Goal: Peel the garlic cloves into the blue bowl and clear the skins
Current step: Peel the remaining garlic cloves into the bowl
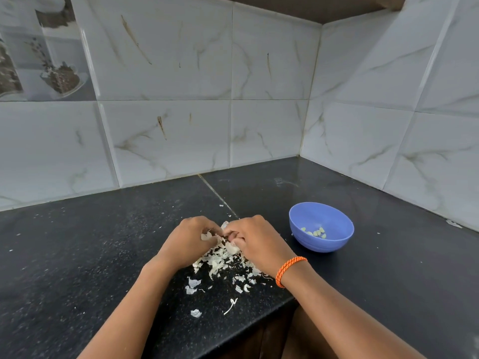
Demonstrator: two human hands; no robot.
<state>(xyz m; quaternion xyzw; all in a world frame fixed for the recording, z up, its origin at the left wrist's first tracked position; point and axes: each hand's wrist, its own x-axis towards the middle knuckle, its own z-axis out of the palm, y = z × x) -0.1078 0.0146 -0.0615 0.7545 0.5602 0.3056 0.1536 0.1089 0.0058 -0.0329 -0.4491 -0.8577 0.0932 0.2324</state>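
My left hand [188,240] and my right hand [256,240] meet over a pile of white garlic skins [223,260] on the black counter [77,255]. Both hands pinch a garlic piece [225,233] between their fingertips; most of it is hidden by the fingers and by loose skin. The blue bowl [321,248] stands to the right of my right hand and holds several peeled cloves [315,232]. An orange cord bracelet [289,269] circles my right wrist.
Loose skin scraps [195,312] lie scattered toward the counter's front edge [233,340]. White marble tiles [166,141] form the back wall and the right wall, meeting in a corner behind the bowl. A seam [217,194] runs across the counter.
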